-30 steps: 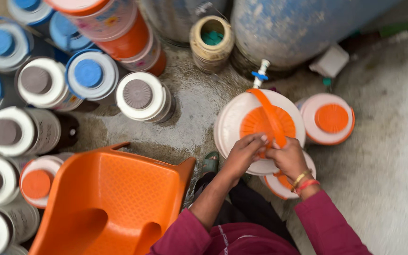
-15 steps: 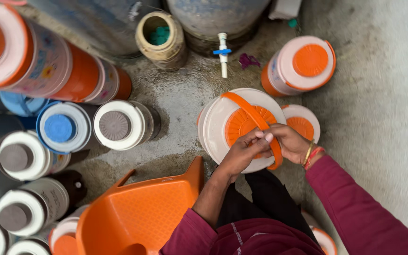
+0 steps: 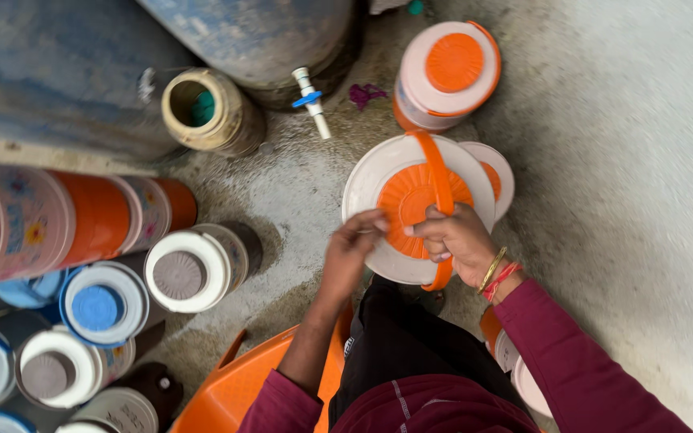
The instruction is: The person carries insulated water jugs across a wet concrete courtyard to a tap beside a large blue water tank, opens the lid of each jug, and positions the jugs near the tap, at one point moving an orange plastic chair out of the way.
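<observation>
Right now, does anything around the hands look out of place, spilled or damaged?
Yes, small things. A crumpled purple scrap lies on the wet concrete floor below the white tap with blue lever. Several orange-and-white plastic jugs lie on their sides at the left, while the others stand upright. Nothing looks broken.

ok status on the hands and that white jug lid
Left hand fingertips on lid rim. Right hand gripping orange handle. White jug upright. Nothing blocking.
</observation>
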Available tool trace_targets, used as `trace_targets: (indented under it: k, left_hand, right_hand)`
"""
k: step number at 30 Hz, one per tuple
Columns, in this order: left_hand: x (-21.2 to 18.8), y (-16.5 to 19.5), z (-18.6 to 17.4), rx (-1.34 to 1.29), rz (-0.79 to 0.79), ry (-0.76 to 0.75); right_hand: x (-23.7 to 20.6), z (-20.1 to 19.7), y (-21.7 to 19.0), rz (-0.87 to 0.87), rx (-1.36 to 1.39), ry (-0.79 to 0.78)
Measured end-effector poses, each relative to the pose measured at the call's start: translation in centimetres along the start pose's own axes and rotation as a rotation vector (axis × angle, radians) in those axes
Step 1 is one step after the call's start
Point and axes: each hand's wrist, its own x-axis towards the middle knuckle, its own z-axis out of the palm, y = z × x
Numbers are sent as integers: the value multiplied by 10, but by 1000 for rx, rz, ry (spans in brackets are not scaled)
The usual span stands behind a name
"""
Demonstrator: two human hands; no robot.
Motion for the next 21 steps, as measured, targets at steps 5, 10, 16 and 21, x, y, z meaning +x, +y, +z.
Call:
trace_targets:
  k: [5, 10, 16, 21]
  left_hand:
    - [9, -1, 25, 132, -199, 152]
    - [2, 15, 78, 218, -203, 10]
    - [-20, 14, 141, 307, -209, -128]
    - [-43, -4, 183, 423, -232, -249]
  right_hand:
    - [-21, -44, 9, -64, 132, 62]
    - [-60, -69, 27, -79, 175, 102]
    - [-110, -97, 64, -116, 231, 148]
    - [-147, -133, 100, -114, 294, 241]
